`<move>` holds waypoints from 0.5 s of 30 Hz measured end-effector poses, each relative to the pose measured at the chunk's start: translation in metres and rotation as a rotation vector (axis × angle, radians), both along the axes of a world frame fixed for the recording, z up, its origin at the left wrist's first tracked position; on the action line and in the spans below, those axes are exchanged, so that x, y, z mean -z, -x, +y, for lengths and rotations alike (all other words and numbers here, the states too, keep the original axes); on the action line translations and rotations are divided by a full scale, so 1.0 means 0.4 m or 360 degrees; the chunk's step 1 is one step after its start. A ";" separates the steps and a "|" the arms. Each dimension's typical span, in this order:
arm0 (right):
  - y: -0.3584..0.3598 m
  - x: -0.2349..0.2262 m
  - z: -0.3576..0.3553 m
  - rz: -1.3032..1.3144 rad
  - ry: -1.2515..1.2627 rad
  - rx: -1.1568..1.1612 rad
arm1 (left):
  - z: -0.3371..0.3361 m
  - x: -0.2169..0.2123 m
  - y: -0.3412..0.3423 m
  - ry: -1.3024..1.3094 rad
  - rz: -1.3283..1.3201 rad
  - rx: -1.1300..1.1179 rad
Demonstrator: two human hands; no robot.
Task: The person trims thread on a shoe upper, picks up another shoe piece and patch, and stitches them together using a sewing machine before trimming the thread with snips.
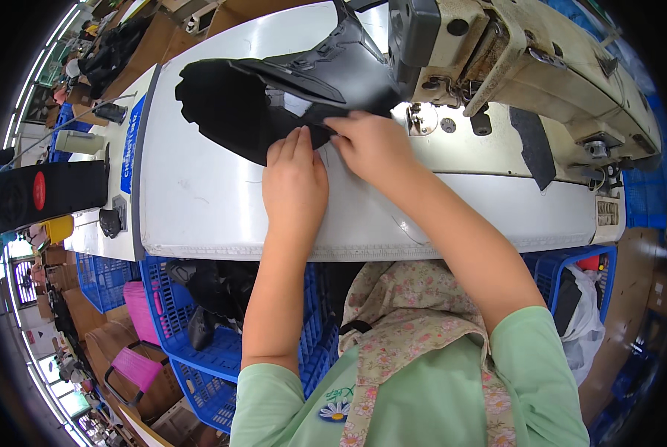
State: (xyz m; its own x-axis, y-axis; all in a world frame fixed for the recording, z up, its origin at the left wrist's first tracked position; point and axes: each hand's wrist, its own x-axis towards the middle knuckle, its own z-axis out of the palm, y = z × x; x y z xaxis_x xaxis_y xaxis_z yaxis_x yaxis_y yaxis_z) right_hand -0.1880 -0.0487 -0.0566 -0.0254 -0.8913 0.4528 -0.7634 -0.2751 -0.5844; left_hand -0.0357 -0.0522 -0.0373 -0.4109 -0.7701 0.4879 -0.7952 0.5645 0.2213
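Note:
A black shoe upper [326, 63] lies across the white table top, its wide dark end spread to the left and its narrower part reaching up beside the sewing machine [490, 52]. My left hand [296, 179] has its fingers pressed together on the upper's near edge. Just to the right, my right hand [370, 145] pinches the same edge between thumb and fingers. The fingertips of both hands sit close together; the material under them is partly hidden. The machine's needle area is to the right of my right hand, apart from it.
A loose dark strip [531, 149] lies on the machine bed. Blue crates [192, 335] with black pieces stand below the table at left; another blue crate [609, 268] holds a clear bag at right. A second machine [50, 195] and a pink stool [136, 369] are at left.

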 end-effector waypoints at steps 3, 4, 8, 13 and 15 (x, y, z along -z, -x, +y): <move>0.048 -0.031 0.110 -0.0030 -0.0280 -0.0019 | 0.033 -0.031 -0.025 -0.0195 0.0115 0.0000; 0.066 -0.032 0.145 -0.0015 -0.0394 -0.0033 | 0.051 -0.054 -0.033 -0.0423 0.0150 0.0052; 0.129 -0.051 0.261 -0.0139 -0.0491 -0.0048 | 0.108 -0.192 -0.043 -0.1634 -0.0130 0.0031; 0.157 -0.073 0.322 -0.0318 -0.0490 -0.0022 | 0.067 -0.206 0.015 -0.0910 -0.0769 0.0200; 0.159 -0.088 0.332 -0.0292 -0.0476 -0.0041 | 0.016 -0.135 0.023 -0.0141 -0.0938 0.0327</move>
State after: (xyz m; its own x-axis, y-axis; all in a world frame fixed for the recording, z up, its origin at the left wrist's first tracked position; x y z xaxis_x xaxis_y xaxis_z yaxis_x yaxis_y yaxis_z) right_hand -0.2515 0.0843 -0.0216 -0.0577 -0.9852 0.1614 -0.6333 -0.0888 -0.7688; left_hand -0.0448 -0.0457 0.0167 -0.7351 -0.6740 0.0725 -0.6751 0.7183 -0.1683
